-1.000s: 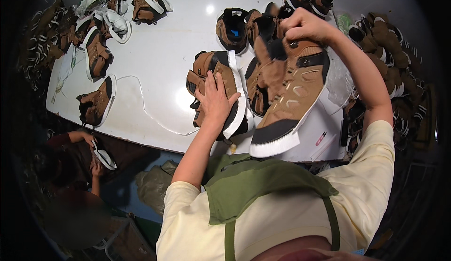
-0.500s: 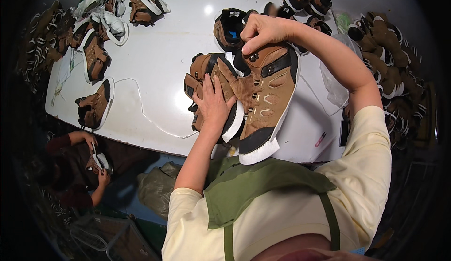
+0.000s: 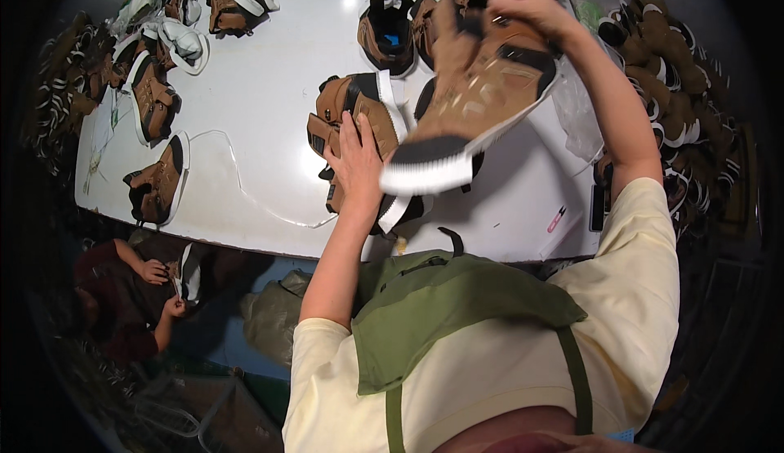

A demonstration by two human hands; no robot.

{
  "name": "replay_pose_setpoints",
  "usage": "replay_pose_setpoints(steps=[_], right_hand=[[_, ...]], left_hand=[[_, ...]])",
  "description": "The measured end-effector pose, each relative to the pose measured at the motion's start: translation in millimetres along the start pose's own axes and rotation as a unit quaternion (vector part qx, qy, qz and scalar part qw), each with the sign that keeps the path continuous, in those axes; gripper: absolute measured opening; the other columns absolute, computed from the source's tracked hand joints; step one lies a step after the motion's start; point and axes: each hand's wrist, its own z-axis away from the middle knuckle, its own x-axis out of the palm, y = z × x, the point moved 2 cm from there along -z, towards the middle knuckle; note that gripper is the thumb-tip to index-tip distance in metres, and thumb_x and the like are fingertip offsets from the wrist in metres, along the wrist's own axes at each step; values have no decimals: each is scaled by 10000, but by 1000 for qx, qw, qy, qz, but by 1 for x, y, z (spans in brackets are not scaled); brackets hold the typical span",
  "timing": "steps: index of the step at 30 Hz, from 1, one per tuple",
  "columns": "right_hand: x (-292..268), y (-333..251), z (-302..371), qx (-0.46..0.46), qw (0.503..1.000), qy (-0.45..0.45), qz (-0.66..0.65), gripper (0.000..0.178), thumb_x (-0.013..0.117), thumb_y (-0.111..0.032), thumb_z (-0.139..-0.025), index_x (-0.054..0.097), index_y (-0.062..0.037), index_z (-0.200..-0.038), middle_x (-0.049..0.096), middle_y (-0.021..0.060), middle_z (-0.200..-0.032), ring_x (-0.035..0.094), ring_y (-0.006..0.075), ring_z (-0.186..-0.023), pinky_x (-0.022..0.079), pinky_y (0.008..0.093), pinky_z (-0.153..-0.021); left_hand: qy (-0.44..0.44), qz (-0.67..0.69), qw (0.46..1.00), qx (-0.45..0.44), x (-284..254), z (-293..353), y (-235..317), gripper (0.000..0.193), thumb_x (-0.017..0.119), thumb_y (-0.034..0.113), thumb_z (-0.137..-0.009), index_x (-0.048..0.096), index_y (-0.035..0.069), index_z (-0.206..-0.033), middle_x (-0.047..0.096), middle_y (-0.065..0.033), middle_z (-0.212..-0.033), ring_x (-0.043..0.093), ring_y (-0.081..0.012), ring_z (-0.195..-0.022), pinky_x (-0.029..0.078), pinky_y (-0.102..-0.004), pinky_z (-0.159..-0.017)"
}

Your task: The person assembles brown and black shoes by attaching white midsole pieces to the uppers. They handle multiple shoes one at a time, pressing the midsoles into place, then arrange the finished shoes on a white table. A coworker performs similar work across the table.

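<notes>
My right hand (image 3: 527, 4) is raised over the far right part of the table, its fingers closed on the collar end of a brown shoe upper (image 3: 482, 98). That upper hangs tilted toward me, smeared by motion, its black toe and white edge strip nearest me. With fingers stretched out, my left hand (image 3: 358, 159) lies flat on another brown upper (image 3: 380, 118) with a black and white edge. This one rests in a small group of uppers on the table, partly hidden under my hand and the raised upper.
The white table (image 3: 269, 110) bears a standing brown boot (image 3: 387, 37) at the back and more shoes (image 3: 158, 179) along the left. A pink pen (image 3: 556, 219) lies at right. Shoe heaps (image 3: 678, 86) flank the table. At lower left a co-worker's hands (image 3: 155, 272) handle a shoe.
My right hand has swung up and to the right, lifting the upper away from the group under my left hand. The left hand stays flat. The co-worker's hands have shifted on their shoe.
</notes>
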Motion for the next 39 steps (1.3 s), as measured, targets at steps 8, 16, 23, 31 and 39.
replay_pose_setpoints(steps=[8,16,23,31,39], right_hand=[[24,178,236,128,718,639,-247,363,633,-310,-921,667,38,-1021,666,75,-968,642,172,-832,501,292,-747],[163,229,319,391,569,719,84,410,634,-370,-899,702,10,-762,685,143,-769,598,237,-643,470,391,-587],[219,180,274,221,741,492,399,109,703,-191,-819,630,-111,-823,589,38,-853,561,273,-838,419,398,-775],[270,108,163,280,872,274,294,563,732,-417,-736,628,-79,-1174,440,197,-1332,371,370,-1271,291,460,-1058],[297,122,145,321,850,338,244,594,776,-359,-700,626,-82,-1203,272,258,-1467,317,445,-1299,333,508,-1052]], left_hand=[[-1,35,999,-13,-5,2,8,883,659,575,-785,376,21,-1411,275,-209,-1496,362,-307,-1328,276,-644,-999],[-24,20,1000,3,-11,0,7,884,653,571,-796,355,27,-1426,263,-227,-1500,343,-339,-1335,267,-614,-1013],[-31,8,999,9,-15,-3,9,877,650,572,-799,363,19,-1416,279,-233,-1493,354,-333,-1331,287,-627,-999],[-25,-5,1000,19,-14,-10,11,885,641,610,-778,399,18,-1390,325,-230,-1472,398,-328,-1296,307,-613,-977],[-29,-1,999,34,-19,-16,0,830,603,602,-807,431,24,-1378,399,-193,-1439,446,-259,-1268,328,-572,-958]])
